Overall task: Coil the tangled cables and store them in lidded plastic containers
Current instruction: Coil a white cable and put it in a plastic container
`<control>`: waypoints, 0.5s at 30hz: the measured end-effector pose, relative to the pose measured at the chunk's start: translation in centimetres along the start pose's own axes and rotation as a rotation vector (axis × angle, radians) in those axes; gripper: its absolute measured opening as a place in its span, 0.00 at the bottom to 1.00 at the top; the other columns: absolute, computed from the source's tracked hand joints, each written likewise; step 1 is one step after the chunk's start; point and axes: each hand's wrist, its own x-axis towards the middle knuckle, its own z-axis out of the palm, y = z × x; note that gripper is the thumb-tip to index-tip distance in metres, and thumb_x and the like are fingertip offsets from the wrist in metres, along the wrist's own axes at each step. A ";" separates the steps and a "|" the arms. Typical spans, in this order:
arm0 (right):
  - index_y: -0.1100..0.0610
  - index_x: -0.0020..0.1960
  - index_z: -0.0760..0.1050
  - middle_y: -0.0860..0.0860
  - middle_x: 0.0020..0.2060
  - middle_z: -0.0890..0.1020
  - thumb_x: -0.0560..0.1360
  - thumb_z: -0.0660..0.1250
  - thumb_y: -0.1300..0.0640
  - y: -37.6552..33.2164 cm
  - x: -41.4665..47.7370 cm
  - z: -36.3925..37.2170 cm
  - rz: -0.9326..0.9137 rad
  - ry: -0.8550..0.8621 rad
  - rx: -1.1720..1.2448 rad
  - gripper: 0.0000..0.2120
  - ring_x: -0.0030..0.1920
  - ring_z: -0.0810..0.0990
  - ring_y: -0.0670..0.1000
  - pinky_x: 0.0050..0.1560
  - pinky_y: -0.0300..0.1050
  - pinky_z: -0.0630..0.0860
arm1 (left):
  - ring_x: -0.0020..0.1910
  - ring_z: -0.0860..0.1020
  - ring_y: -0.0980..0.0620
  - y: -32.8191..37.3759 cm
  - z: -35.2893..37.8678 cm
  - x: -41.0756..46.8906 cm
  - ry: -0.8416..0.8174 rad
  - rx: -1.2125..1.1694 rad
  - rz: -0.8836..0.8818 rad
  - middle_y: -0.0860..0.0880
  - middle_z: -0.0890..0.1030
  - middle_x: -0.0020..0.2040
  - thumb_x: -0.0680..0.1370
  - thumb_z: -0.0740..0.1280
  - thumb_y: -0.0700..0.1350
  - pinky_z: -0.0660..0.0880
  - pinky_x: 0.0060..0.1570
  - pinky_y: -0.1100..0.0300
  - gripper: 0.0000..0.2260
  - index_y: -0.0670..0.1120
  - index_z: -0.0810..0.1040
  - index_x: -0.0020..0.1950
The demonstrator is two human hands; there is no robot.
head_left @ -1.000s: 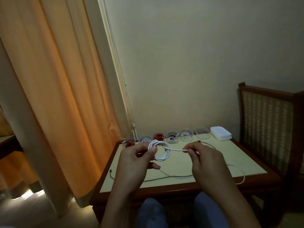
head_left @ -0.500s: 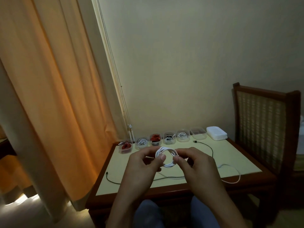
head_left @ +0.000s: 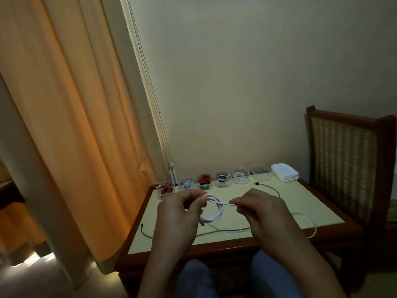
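Observation:
My left hand [head_left: 178, 211] grips a coiled white cable [head_left: 212, 209] above the table, fingers curled round the loops. My right hand [head_left: 257, 209] pinches the cable's free end and holds it out to the right of the coil. A dark cable [head_left: 214, 231] and another white cable [head_left: 309, 220] lie loose on the tabletop under my hands. Along the far edge stands a row of small clear containers [head_left: 223, 179] with coiled red, white and black cables inside; the rightmost container [head_left: 260, 175] looks empty. A stack of white lids [head_left: 284, 172] sits at the row's right end.
The wooden-rimmed table [head_left: 236, 244] stands against the wall. An orange curtain [head_left: 64, 125] hangs at the left and a wooden chair with a woven back [head_left: 343, 168] is at the right. My knees show below the table's front edge.
My right hand drew close to the coil half a second ago and has now pulled the cable's end back out to the right. The camera tilted slightly.

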 end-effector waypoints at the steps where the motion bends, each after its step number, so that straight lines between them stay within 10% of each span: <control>1: 0.52 0.54 0.86 0.44 0.42 0.82 0.73 0.75 0.65 0.3 0.0 -0.1 -0.004 0.009 -0.007 0.13 0.43 0.79 0.45 0.45 0.33 0.70 | 0.40 0.82 0.60 -0.1 -0.1 0.1 0.011 -0.036 -0.013 0.58 0.85 0.40 0.80 0.71 0.44 0.81 0.44 0.59 0.06 0.53 0.87 0.51; 8: 0.52 0.48 0.87 0.45 0.38 0.81 0.68 0.80 0.61 0.5 0.3 0.1 0.073 0.238 -0.052 0.10 0.38 0.76 0.41 0.41 0.27 0.68 | 0.45 0.85 0.52 0.0 -0.5 0.2 -0.076 -0.245 -0.142 0.52 0.87 0.42 0.79 0.72 0.42 0.82 0.49 0.55 0.07 0.54 0.88 0.47; 15: 0.53 0.48 0.87 0.45 0.34 0.86 0.72 0.76 0.64 -1.1 0.1 -0.2 0.310 0.393 0.494 0.08 0.36 0.85 0.43 0.40 0.30 0.78 | 0.41 0.83 0.54 0.0 -0.7 0.5 -0.292 -0.169 -0.195 0.50 0.87 0.42 0.80 0.71 0.44 0.82 0.48 0.53 0.05 0.50 0.87 0.50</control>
